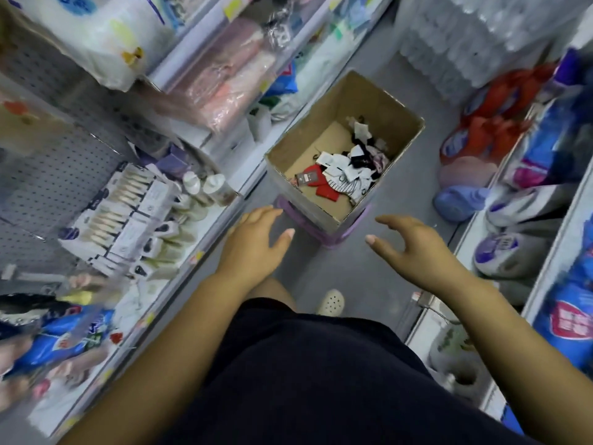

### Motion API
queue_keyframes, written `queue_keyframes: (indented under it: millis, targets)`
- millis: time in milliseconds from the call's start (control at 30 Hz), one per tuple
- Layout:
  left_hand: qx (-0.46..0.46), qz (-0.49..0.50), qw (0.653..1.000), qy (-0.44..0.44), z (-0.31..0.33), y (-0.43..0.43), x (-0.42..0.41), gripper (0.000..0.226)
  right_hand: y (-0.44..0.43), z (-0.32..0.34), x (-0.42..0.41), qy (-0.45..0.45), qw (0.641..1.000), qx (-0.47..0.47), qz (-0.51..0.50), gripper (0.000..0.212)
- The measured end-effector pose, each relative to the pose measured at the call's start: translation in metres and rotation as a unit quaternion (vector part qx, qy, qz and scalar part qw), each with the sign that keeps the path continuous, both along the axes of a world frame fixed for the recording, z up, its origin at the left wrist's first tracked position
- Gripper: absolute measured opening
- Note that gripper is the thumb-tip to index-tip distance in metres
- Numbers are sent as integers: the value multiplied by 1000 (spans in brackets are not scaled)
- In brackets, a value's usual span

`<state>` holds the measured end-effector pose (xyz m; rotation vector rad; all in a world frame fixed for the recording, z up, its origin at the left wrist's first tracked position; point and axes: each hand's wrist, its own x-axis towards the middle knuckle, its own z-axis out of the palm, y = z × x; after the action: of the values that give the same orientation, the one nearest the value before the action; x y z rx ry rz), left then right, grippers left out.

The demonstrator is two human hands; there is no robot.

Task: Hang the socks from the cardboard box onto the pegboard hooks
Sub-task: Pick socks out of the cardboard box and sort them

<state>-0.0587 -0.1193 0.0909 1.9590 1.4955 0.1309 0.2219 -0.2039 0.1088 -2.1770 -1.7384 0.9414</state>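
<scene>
- Two empty hands: left hand [256, 232] and right hand [414, 242] hover near the cardboard box [369, 94], fingers loosely spread.
- Socks [346, 168] lie tangled on the box bottom, right side.
- Risk: tangled pairs may come out together; the box sits on a small purple stool [324, 236], so a careless reach could tip it.
- Grey floor [401, 200], narrow aisle; pegboard [48, 175] on the left.

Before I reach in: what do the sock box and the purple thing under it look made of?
The box looks like plain corrugated cardboard, matte brown, with a raw cut edge along its rim. The purple stand under it seems moulded plastic, smooth with a slight sheen; only its edge shows, so that is uncertain.
</scene>
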Motion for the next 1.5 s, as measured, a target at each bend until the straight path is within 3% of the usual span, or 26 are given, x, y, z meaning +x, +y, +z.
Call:
queue_keyframes:
  millis: [133, 333, 533, 667, 833, 967, 1100, 1200, 1300, 1433, 1500]
  targets:
    - [-5, 4, 1000, 14, -9, 36, 20, 51, 33, -17, 20, 28, 999, -4, -19, 52]
    - [-19, -12, 999, 45, -42, 121, 35, 47, 108, -51, 16, 111, 987, -20, -118, 38]
    - [-96, 96, 989, 57, -102, 200, 46, 63, 194, -110, 10, 214, 945, -118, -219, 38]
    - [-135, 105, 985, 34, -144, 231, 57, 76, 248, -175, 6, 220, 933, -149, -244, 33]
    - [-52, 90, 994, -19, -178, 237, 74, 49, 297, -259, 16, 160, 934, -152, -281, 37]
    - [-4, 102, 995, -2, -185, 232, 74, 40, 326, -313, 32, 50, 970, -166, -169, 45]
    - [21, 81, 996, -6, -189, 235, 72, 35, 337, -339, 36, -86, 973, -199, -74, 43]
    - [32, 75, 997, -12, -190, 235, 72, 39, 336, -333, 34, -75, 981, -155, -91, 38]
    - [34, 73, 997, -3, -191, 235, 72, 48, 338, -323, 30, 39, 981, -177, -61, 39]
    - [46, 63, 997, 2, -194, 236, 73, 52, 336, -323, 19, -24, 968, -189, 165, 53]
    - [50, 63, 997, 2, -195, 236, 73, 51, 334, -334, 10, -30, 955, -193, 221, 53]
